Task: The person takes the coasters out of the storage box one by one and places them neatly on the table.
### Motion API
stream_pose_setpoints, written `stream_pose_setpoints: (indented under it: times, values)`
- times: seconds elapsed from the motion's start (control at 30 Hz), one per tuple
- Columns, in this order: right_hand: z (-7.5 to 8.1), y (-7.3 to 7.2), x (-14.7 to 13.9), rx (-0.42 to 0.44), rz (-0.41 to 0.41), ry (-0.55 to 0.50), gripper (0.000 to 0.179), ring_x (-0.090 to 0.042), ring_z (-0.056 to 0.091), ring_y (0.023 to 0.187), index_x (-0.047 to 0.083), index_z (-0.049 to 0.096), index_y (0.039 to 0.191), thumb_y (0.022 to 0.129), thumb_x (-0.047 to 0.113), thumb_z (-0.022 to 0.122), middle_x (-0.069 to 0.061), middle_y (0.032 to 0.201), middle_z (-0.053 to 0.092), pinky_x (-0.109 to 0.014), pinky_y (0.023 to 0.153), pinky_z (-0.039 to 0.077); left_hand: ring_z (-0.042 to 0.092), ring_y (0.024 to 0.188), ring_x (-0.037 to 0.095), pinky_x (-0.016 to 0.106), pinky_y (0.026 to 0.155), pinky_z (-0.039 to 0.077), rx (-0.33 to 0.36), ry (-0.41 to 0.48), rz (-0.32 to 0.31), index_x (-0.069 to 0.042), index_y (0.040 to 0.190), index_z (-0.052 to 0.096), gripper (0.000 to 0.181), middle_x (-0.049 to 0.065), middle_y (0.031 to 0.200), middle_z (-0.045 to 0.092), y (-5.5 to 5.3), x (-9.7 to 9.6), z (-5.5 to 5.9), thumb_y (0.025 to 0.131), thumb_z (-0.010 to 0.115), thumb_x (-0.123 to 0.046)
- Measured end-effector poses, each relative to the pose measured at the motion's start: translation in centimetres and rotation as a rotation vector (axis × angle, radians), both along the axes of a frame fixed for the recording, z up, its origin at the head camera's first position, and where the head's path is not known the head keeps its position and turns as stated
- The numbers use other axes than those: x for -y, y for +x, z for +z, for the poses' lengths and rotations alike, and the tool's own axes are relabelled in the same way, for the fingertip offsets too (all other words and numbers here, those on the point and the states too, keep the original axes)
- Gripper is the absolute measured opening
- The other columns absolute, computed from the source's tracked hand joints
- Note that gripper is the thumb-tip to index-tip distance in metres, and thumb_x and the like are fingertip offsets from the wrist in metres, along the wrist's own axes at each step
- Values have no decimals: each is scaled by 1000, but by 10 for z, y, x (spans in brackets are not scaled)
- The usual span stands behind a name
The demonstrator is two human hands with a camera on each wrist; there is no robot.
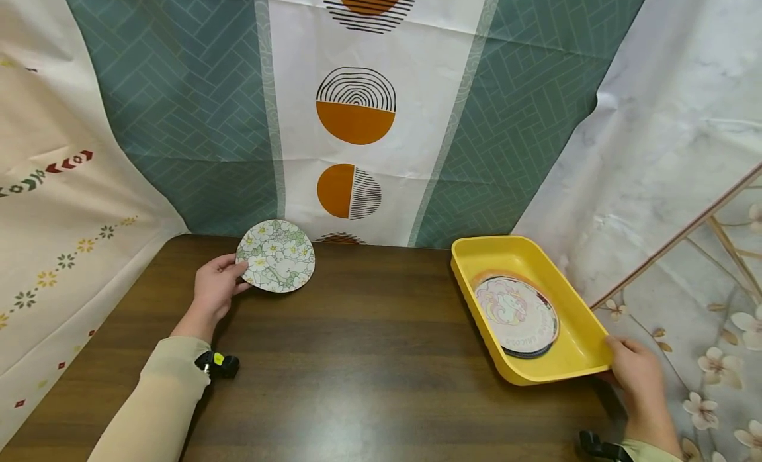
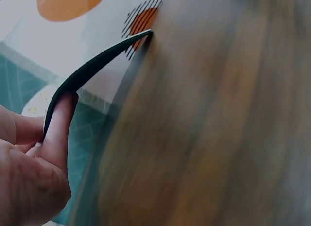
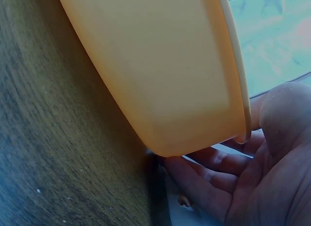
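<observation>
A thin round mat with a green, white and yellow flower print is pinched at its left edge by my left hand. In the left wrist view the mat appears edge-on, dark underneath and slightly bent, held between thumb and fingers. My right hand grips the near right corner of a yellow plastic tray, fingers reaching beneath it in the right wrist view. Inside the tray lies a round mat with a pink unicorn picture, on top of other round pieces whose faces are mostly hidden.
Both hands work over a dark brown wooden table. A green and white patterned cloth hangs behind it. Cream cloth borders the left side, and flowered cloth borders the right.
</observation>
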State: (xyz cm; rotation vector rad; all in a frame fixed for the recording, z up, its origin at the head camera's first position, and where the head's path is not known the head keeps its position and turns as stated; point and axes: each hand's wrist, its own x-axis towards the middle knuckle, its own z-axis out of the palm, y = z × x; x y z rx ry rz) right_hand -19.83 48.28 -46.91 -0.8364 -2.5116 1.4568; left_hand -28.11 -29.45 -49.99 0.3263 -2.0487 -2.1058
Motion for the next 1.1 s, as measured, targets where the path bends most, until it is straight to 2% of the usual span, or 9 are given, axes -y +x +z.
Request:
stream_pose_setpoints:
  times: [0.2, 0.37, 0.7, 0.8, 0.9, 1.0, 1.1]
  values:
    - [0, 0, -2, -9, 2, 3, 64, -9, 68, 68, -16, 50, 153, 116, 36, 46, -38, 131, 57, -37, 65, 67, 70, 90, -2, 22, 76, 64, 19, 21, 55, 12, 161, 46, 57, 0, 120, 61, 4, 14, -3, 113, 65, -11]
    - [2, 0, -1, -10, 2, 3, 63, -10, 69, 68, -17, 51, 152, 116, 35, 47, -36, 125, 60, -37, 65, 67, 71, 88, -2, 22, 74, 64, 27, 61, 96, 13, 160, 46, 56, 0, 121, 58, 6, 28, -5, 112, 64, -9]
    - [1, 1, -1, -10, 5, 13, 62, -10, 69, 68, -17, 53, 150, 117, 35, 47, -36, 126, 59, -37, 65, 67, 73, 81, 0, 23, 73, 64, 111, 138, 188, 10, 165, 41, 60, 2, 121, 55, 13, 56, -1, 112, 64, -9]
    - [-1, 1, -1, -14, 8, 16, 61, -11, 69, 68, -17, 53, 149, 117, 35, 46, -35, 124, 60, -38, 65, 67, 72, 79, 0, 23, 73, 64, 143, 140, 217, 8, 168, 37, 65, 3, 122, 53, 14, 64, 0, 112, 65, -9]
    - [-1, 1, -1, -20, 7, 11, 61, -11, 69, 67, -17, 53, 149, 116, 34, 46, -29, 115, 64, -37, 64, 67, 71, 77, -1, 23, 72, 64, 167, 145, 248, 6, 170, 34, 68, 3, 123, 51, 15, 73, 0, 112, 65, -9]
    - [-1, 1, -1, -27, 2, 3, 60, -11, 69, 68, -17, 53, 148, 116, 33, 47, -21, 108, 66, -37, 64, 67, 70, 76, -2, 22, 71, 64, 176, 142, 272, 5, 172, 31, 70, 4, 127, 50, 16, 80, -1, 111, 64, -8]
    - [-1, 2, 0, -23, -2, 7, 60, -12, 69, 67, -17, 54, 147, 116, 33, 47, -22, 107, 66, -37, 64, 67, 70, 75, -3, 22, 72, 64, 178, 109, 278, 5, 172, 29, 71, 8, 132, 48, 17, 87, -2, 112, 63, -8]
